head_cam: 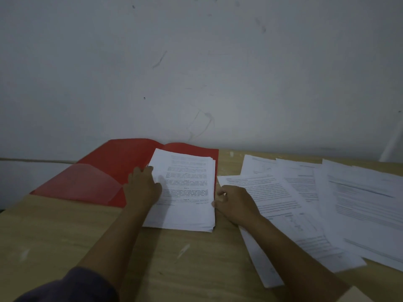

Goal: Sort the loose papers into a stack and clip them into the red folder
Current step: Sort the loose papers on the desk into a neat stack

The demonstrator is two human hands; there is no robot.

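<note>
The red folder (113, 171) lies open and flat on the wooden table, with a clear pocket on its left flap. On its right half sits a stack of printed white papers (187, 192), its near end hanging past the folder's front edge. My left hand (142, 188) rests flat on the stack's left edge, fingers spread over the top sheet. My right hand (233, 203) presses its fingertips against the stack's right edge. Several loose printed sheets (327, 205) lie fanned out to the right, overlapping each other.
The wooden table (65, 236) butts against a scuffed white wall (196, 73). The loose sheets reach to the right border of the view. A dark sleeve covers my left forearm at the bottom left.
</note>
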